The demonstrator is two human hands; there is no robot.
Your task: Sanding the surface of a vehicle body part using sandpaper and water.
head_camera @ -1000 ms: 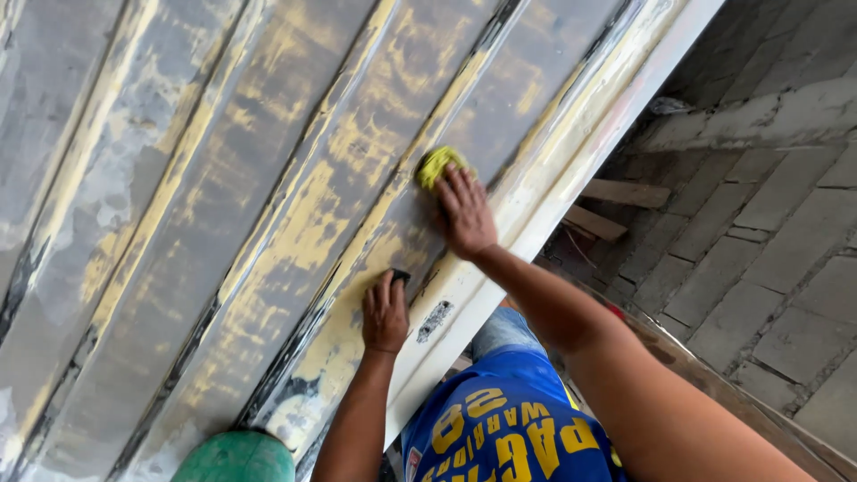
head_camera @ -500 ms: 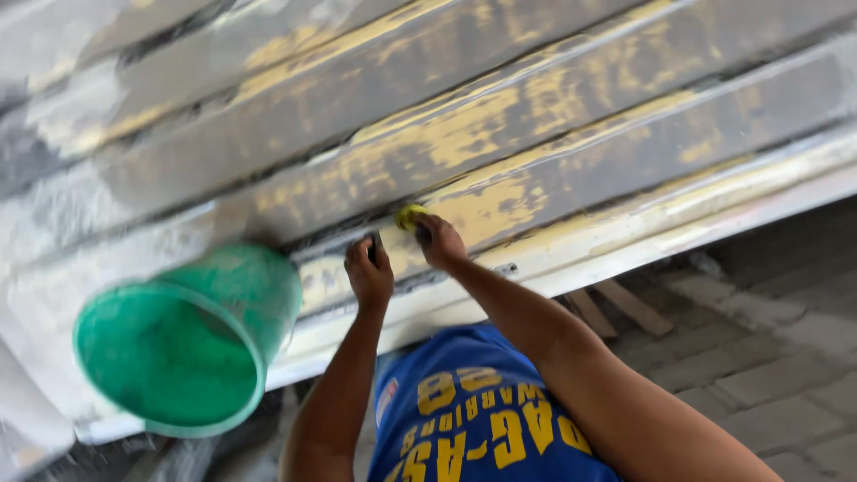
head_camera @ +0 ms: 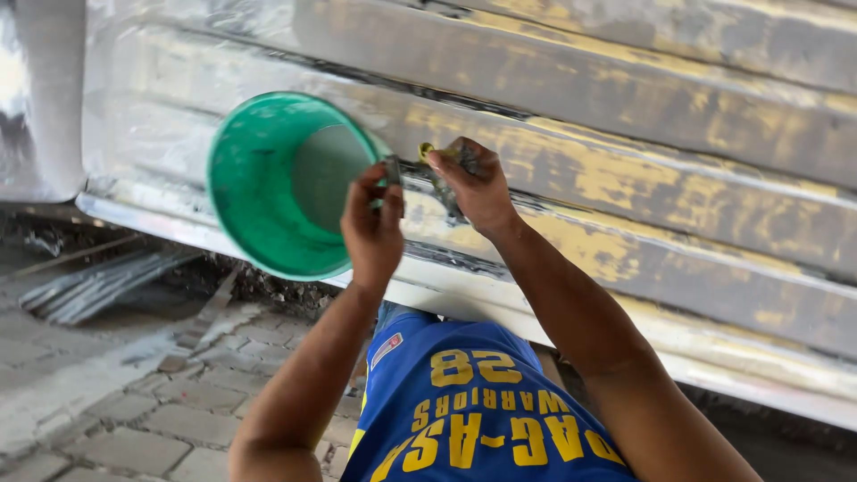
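The person is leaning in over a ribbed metal panel (head_camera: 643, 107), grey with patches of worn yellow paint, its ribs running long from left to right and dropping slightly toward the right. Both hands are working close together at 1 spot on a lower rib.

The right hand (head_camera: 473, 183) is lying knuckles-up against the panel, fingers curled tight over a small yellow pad (head_camera: 427, 150); only a sliver of the pad is peeking out at the fingertips, at the hand's upper left. So the pad is sitting between that hand and the metal, pressed to the rib.

The left hand (head_camera: 373, 223) is hovering just beside it, to the left and a little lower, pinching a small dark flat piece (head_camera: 393, 171) between thumb and fingertips. What the piece is, I cannot tell. Its long axis is standing roughly upright, across the run of the ribs. The piece and the pad are nearly touching.

A green bucket (head_camera: 259, 178) is sitting just left of the left hand, tipped so its open mouth is facing the viewer. The left hand is the nearer of the 2 to the bucket; the right is nearer the bare stretch of rib running off to the right.

Below, paving stones (head_camera: 107, 428) are showing.
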